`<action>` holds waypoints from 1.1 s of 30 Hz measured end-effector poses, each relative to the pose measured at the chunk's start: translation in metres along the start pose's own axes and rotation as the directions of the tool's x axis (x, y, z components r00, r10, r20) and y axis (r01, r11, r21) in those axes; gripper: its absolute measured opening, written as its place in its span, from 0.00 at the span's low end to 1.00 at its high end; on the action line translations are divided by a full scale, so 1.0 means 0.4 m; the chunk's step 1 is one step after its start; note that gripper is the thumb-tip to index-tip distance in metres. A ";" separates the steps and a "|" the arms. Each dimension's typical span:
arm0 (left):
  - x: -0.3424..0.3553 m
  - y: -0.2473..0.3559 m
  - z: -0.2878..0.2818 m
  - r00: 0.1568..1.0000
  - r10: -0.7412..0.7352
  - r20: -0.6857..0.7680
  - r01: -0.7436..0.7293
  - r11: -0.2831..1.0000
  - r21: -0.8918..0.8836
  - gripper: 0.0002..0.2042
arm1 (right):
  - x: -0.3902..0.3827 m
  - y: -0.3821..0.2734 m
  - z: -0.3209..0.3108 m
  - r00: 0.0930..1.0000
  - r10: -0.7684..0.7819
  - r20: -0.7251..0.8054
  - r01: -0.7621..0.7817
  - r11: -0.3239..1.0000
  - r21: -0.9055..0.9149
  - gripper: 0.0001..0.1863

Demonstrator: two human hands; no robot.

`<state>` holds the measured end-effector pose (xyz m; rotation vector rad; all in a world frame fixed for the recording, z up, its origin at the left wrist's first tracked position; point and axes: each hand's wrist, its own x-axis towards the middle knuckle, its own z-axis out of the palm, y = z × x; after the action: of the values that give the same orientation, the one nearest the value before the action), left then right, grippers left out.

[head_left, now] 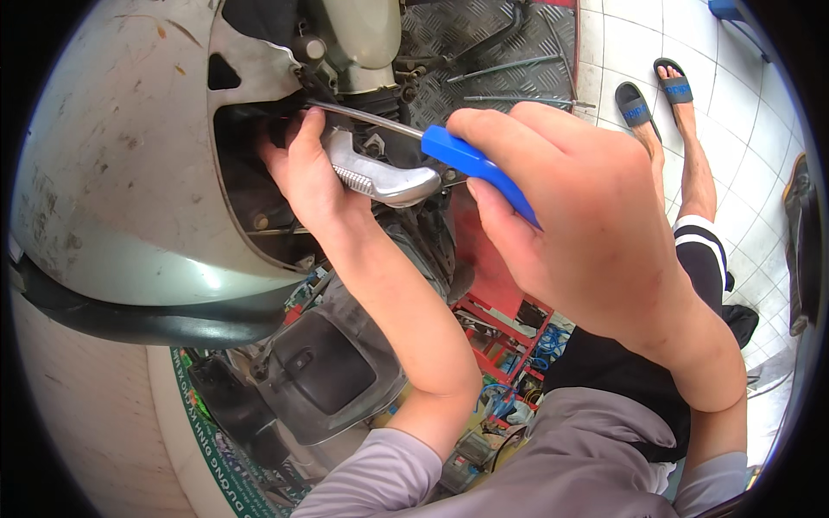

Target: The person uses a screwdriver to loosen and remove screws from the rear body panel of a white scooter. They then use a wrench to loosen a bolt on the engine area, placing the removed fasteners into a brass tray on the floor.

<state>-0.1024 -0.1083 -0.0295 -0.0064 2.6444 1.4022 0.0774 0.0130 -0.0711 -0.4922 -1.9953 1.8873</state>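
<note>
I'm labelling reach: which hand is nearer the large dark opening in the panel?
Left. The left hand reaches into the opening; the right hand is outside, to its right, gripping the blue handle.

My screwdriver (pixel 449 150) has a bright blue handle and a silver shaft. Beside it, a curved metal part (pixel 389 180) is silver, with fine ridges along one edge. The large body panel (pixel 121 147) is pale grey-green with brownish scuffs; the band (pixel 173 321) below it is darker. A grey metal plate (pixel 423 34) carries a raised tread pattern. The floor tiles (pixel 622 34) are white, gridded with thin grey lines. The sandals (pixel 637 102) are black with blue lettering, the shorts (pixel 704 259) black with white stripes. My shirt (pixel 587 432) is plain mauve-grey. The banner (pixel 200 432) is green with white lettering.
</note>
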 end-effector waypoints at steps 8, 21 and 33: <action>-0.001 0.001 -0.006 1.000 -0.007 0.016 0.007 1.000 0.001 0.35 | -0.014 0.023 0.014 1.000 0.017 -0.016 -0.017 0.999 0.039 0.18; 0.000 -0.002 0.002 0.999 0.037 0.019 -0.036 0.999 -0.041 0.33 | 0.033 0.011 -0.018 0.995 -0.102 0.011 0.102 0.972 -0.211 0.17; 0.024 -0.056 -0.002 0.978 0.171 -0.122 -0.170 0.985 0.017 0.26 | 0.140 -0.049 -0.090 0.640 0.506 0.578 -0.723 0.650 0.231 0.12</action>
<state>-0.1105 -0.1209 -0.0489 0.1426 2.8086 1.4901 0.0450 0.0703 -0.0488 -0.7306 -1.6264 3.0841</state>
